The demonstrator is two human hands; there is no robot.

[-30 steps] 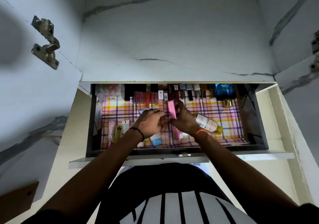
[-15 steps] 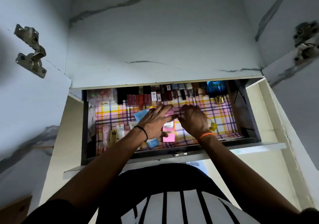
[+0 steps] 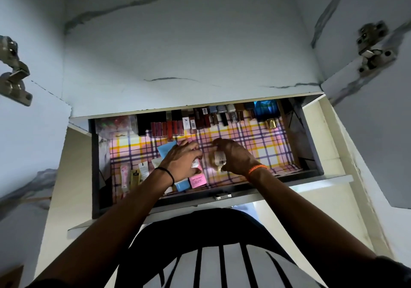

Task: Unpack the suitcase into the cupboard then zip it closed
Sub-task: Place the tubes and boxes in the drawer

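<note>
Drawer (image 3: 311, 136): right hand (image 3: 235, 156) grips bottle (image 3: 219, 159).

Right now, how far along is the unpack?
Done: cosmetics line the drawer's back row, and tubes lie at its front left. In hand: the right hand holds a small clear bottle; the left hand rests on a pink box. Left: the suitcase is out of view, zipping unconfirmed.

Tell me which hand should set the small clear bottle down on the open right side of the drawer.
Right. The right hand already grips the bottle and is nearest the bare checked liner. The left hand rests on the pink box.
</note>
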